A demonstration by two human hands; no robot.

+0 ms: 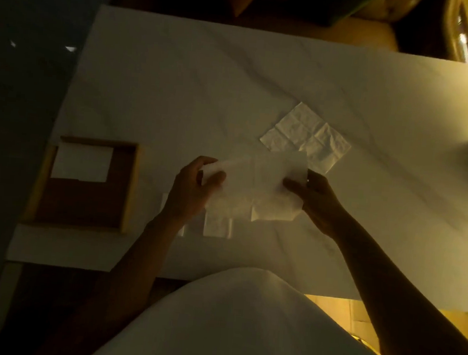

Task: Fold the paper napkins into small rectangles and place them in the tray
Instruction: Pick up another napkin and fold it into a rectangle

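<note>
I hold a white paper napkin point(254, 184) above the table, partly unfolded, its lower part hanging down. My left hand point(192, 188) pinches its left edge and my right hand point(315, 200) pinches its right edge. Another napkin point(306, 136) lies open and creased on the table just beyond the held one. A further white napkin point(217, 226) lies flat under my left wrist, partly hidden. The wooden tray point(85, 207) sits at the left with a folded white napkin point(82, 164) in its far part.
The white marble-patterned table point(207, 77) spreads under everything in dim light. Its left edge runs just beside the tray, with dark floor beyond. A chair and dark objects point(459, 35) stand past the far edge. My white garment fills the bottom of the view.
</note>
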